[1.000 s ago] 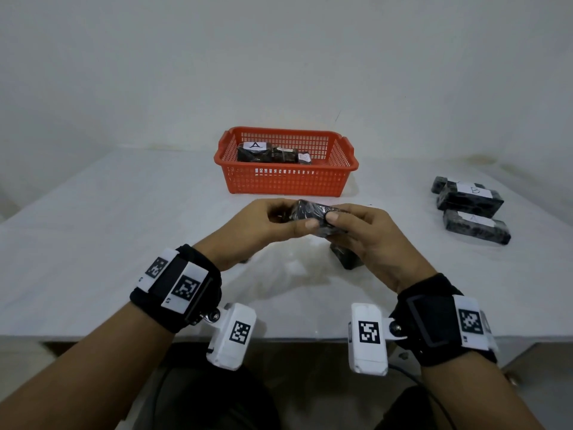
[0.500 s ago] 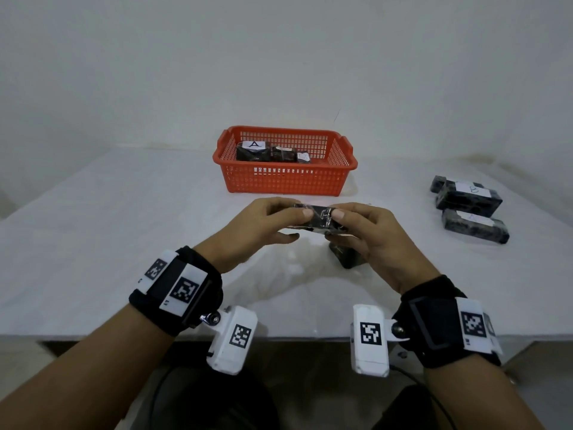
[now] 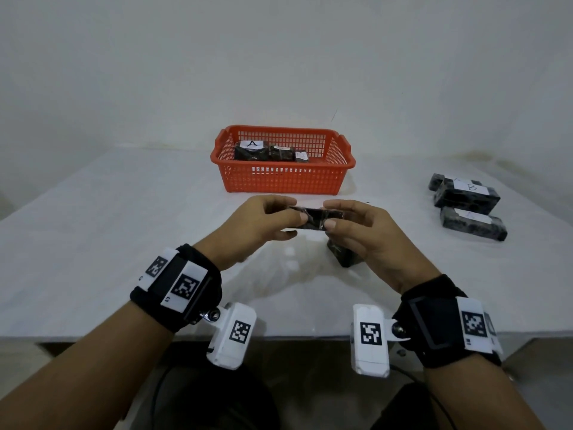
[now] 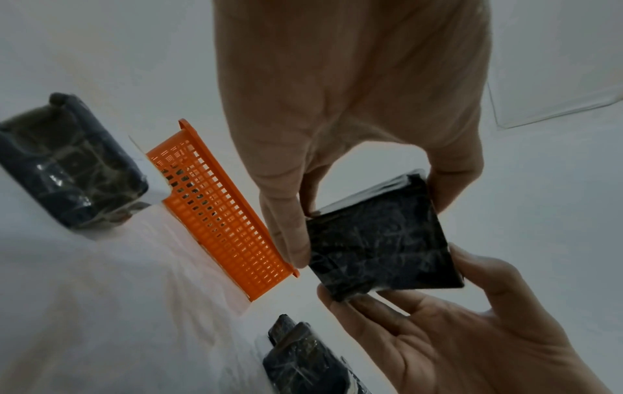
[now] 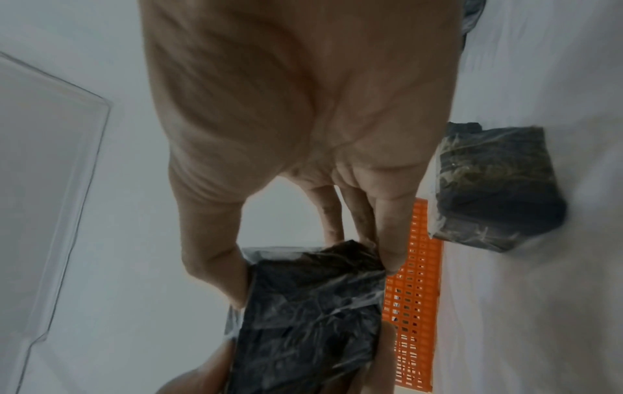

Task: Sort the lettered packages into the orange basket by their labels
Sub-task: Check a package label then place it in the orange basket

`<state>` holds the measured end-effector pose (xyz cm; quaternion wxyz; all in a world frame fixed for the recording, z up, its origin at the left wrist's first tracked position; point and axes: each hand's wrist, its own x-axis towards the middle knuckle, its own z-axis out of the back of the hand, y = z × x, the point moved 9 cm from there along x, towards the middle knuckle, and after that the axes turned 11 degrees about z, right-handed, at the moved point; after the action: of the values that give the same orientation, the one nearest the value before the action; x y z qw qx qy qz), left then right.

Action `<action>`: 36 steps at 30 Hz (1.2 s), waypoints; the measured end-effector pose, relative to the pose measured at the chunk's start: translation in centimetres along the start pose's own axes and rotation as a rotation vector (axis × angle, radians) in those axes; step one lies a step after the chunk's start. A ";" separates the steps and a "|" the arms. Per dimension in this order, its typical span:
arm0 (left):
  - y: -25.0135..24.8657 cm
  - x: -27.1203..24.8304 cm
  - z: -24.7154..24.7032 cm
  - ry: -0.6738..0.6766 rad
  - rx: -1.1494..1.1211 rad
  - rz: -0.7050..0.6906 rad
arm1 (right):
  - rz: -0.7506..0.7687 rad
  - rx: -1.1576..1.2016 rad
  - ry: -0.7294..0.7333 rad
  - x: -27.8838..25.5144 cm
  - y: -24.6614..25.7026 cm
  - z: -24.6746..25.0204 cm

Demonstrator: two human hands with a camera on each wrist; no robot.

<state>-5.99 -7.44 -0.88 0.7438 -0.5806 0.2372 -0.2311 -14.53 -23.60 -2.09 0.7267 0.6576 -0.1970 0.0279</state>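
Above the white table, both hands grip one dark wrapped package.

Over the table (image 3: 93,243), the left hand (image 3: 251,231) and the right hand (image 3: 369,240) pinch the package (image 3: 313,219) between them, thumb on the near side and fingers on the far side of each end; it is clear of the surface and its label cannot be seen (only crinkled dark film shows in both wrist views). Beyond the hands stands the orange basket (image 3: 279,181), with three packages in it, the leftmost one (image 3: 251,150) marked A. Another package (image 3: 344,257) lies on the table just under the right hand, partly hidden. Well off to the right lie more labelled packages: a stacked group (image 3: 465,197) and a single one (image 3: 474,226) nearer the person.
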 end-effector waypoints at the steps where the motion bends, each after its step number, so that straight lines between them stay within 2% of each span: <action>1: 0.2 0.1 0.0 0.008 -0.002 0.007 | 0.007 -0.018 -0.003 -0.1 0.1 0.1; 5: 0.8 0.1 -0.4 0.097 0.079 0.034 | 0.038 -0.056 0.009 -0.4 0.5 0.6; 9: 0.4 0.0 0.1 -0.011 0.186 -0.011 | 0.039 -0.082 0.045 -0.4 0.3 0.1; 14: 0.4 -0.7 -0.7 0.056 0.207 0.000 | 0.090 -0.187 0.038 -0.5 0.7 0.6; 16: 0.3 -0.7 -0.3 0.013 0.187 -0.024 | 0.091 -0.147 0.035 -0.7 0.7 0.5; 20: -0.1 -0.5 0.0 -0.017 0.145 -0.063 | -0.043 0.041 -0.039 -0.4 -0.2 -0.1; 22: -0.2 -0.6 -0.3 0.030 0.124 -0.069 | -0.097 0.002 -0.110 -0.2 -0.3 0.2; 24: -0.5 -0.9 -0.8 0.057 0.099 -0.082 | -0.088 -0.079 -0.143 -0.1 -0.2 0.8; 26: -0.8 -1.0 -1.0 0.024 0.040 -0.083 | -0.040 -0.070 -0.155 -0.2 0.2 0.9; 30: -0.7 -0.7 -0.4 -0.137 -0.021 -0.125 | 0.079 -0.072 -0.115 -0.4 1.5 0.1; 32: -0.8 -0.8 -0.2 -0.154 -0.001 -0.165 | 0.102 -0.071 -0.113 -0.6 2.0 0.1; 36: -2.0 -1.4 0.0 -0.143 -0.001 -0.242 | -0.023 -0.034 -0.126 -0.9 1.4 0.3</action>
<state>-7.21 -6.99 1.18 0.7252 -0.6204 0.1120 -0.2768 -15.86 -23.55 -1.05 0.7241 0.6478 -0.2353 -0.0252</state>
